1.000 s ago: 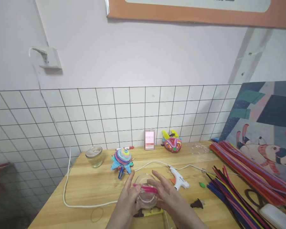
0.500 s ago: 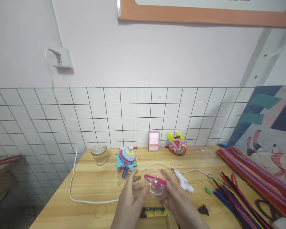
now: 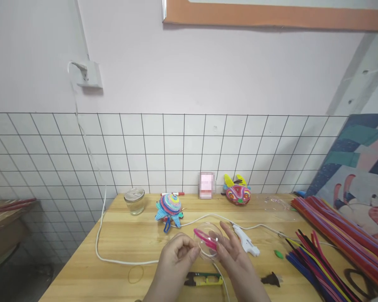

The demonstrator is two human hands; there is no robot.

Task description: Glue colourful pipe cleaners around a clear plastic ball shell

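A clear plastic ball (image 3: 210,230) is held up between my two hands above the table. Across it runs a bright pink pipe cleaner (image 3: 204,240), slanting down to the right. My left hand (image 3: 176,262) is closed, thumb and forefinger pinched at the ball's lower left edge. On the other side, my right hand (image 3: 237,260) grips the ball, its thumb pressed at the right end of the pink strip and its fingers reaching behind. Below the hands lie green-and-yellow handled snips (image 3: 204,279). A white glue gun (image 3: 246,241) rests just beyond my right hand.
Behind stand a glass jar (image 3: 135,202), a blue striped turtle craft (image 3: 170,209) and a pink animal-face craft (image 3: 237,193). Pipe cleaner bundles (image 3: 340,239) fill the right side. A white cord (image 3: 126,262) crosses the table; a black plug (image 3: 271,279) lies near my right wrist.
The pink pipe cleaner now tilts more steeply on the ball. My left fingers have curled into a pinch, and my right thumb has moved onto the strip. The view has shifted slightly.
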